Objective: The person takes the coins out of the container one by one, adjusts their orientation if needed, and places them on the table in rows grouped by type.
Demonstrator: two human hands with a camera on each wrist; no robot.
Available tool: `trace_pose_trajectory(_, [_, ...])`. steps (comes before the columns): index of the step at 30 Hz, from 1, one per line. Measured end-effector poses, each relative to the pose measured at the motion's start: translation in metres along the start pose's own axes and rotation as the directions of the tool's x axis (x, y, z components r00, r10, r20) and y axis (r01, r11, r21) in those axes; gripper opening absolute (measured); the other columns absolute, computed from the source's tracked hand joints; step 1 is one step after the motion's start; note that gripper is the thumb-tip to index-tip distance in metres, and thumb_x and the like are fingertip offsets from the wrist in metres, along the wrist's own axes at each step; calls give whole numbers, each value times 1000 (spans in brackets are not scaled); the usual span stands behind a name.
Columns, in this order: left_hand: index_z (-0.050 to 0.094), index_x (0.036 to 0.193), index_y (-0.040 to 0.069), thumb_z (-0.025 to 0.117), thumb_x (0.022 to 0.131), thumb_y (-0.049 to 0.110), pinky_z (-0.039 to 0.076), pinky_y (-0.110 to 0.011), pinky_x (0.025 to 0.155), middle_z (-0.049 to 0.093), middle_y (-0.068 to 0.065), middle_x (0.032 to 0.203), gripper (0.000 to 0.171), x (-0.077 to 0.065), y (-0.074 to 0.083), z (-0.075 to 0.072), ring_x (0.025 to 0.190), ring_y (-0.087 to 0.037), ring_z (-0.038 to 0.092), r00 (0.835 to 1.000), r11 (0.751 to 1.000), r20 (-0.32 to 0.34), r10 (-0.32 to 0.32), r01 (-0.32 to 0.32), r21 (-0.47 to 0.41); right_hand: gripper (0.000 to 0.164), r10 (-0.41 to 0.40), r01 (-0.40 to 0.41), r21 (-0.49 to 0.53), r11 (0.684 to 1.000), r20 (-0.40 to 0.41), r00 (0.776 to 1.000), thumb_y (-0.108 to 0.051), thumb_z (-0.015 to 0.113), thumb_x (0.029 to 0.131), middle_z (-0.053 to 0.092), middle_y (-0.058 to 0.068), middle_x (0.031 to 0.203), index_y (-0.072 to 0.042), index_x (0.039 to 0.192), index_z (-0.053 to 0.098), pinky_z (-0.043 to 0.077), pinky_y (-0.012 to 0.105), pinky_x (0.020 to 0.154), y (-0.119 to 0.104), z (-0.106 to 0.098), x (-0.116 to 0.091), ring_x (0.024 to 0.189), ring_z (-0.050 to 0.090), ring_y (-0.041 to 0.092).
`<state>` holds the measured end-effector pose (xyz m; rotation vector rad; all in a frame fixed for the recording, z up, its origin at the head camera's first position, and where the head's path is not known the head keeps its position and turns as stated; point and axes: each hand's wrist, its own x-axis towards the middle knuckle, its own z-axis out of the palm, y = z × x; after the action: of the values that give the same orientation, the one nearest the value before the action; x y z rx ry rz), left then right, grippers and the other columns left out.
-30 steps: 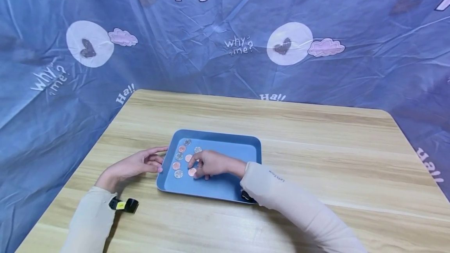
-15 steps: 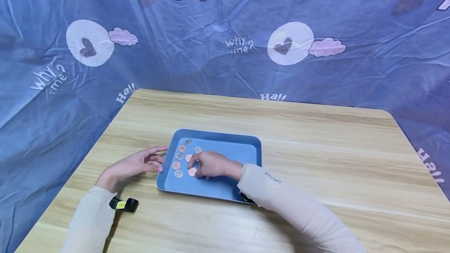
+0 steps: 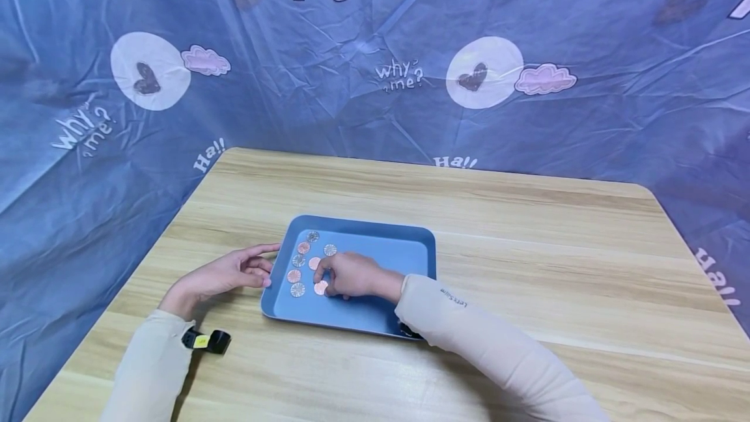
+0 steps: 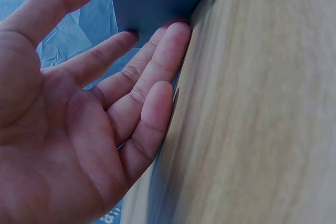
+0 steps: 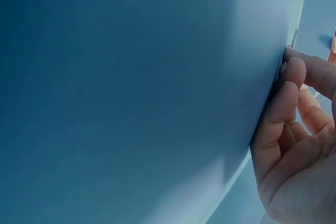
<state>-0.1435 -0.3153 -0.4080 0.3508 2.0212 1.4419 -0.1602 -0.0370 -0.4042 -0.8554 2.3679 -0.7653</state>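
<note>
Head view shows "pig", "why me?" and "Ha!!" on the blue cloth (image 3: 328,103) behind a blue tray (image 3: 375,318) of coins (image 3: 297,290). Left wrist view adds the open palm of the left hand (image 3: 225,274), its loosely bent fingers against the tray's outer wall. Over one pink coin (image 3: 320,288) in the tray, the right hand (image 3: 353,274) bends its fingers downward, though whether they pinch it cannot be told.

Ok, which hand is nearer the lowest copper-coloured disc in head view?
Right. Right hand: over the tray, beside the disc. Left hand: outside the tray, touching its left side.
</note>
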Motion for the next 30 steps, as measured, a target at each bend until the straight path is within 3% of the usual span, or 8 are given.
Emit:
trace_pose_trajectory(5, [15, 151, -8, 68, 88, 10, 51, -17, 84, 60, -8, 112, 84, 0, 2, 1, 93, -6, 63, 1000, 1000, 2, -4, 4, -4, 18, -10, 9, -33, 999, -19, 1000, -9, 72, 83, 56, -9, 57, -18, 99, 70, 42, 21, 52, 0, 1, -1, 45, 52, 4])
trace_pose_trajectory(11, [15, 151, -8, 68, 88, 10, 51, -17, 85, 60, -9, 112, 84, 0, 2, 1, 94, -6, 63, 1000, 1000, 0, -8, 8, -5, 19, -83, 70, -173, 982, -68, 994, -13, 72, 82, 59, -12, 68, -22, 99, 72, 41, 20, 55, -2, 0, -4, 61, 52, 1])
trace_pose_trajectory(20, [16, 150, -9, 67, 89, 10, 52, -18, 85, 54, -27, 121, 81, -1, 2, 1, 96, -7, 61, 1000, 1000, -1, 19, -19, 1, 18, -144, 114, -306, 945, -79, 986, -19, 71, 85, 64, -11, 83, -26, 102, 72, 41, 22, 57, -3, 0, -8, 74, 54, 2])
trace_pose_trajectory(25, [17, 150, -8, 66, 90, 10, 51, -18, 85, 51, -30, 123, 81, -1, 1, 2, 96, -7, 61, 1000, 1000, -3, 21, -21, 2, 18, -161, 128, -331, 935, -73, 984, -19, 70, 86, 64, -9, 92, -27, 102, 71, 42, 23, 60, -3, 2, -7, 81, 56, 4])
trace_pose_trajectory(30, [16, 150, -9, 66, 90, 11, 51, -18, 85, 51, -30, 124, 81, -2, 1, 2, 96, -8, 62, 1000, 1000, -2, 22, -22, 1, 16, -171, 138, -335, 932, -72, 983, -17, 68, 86, 63, -10, 89, -26, 99, 69, 42, 23, 59, -3, 4, -6, 79, 55, 3])
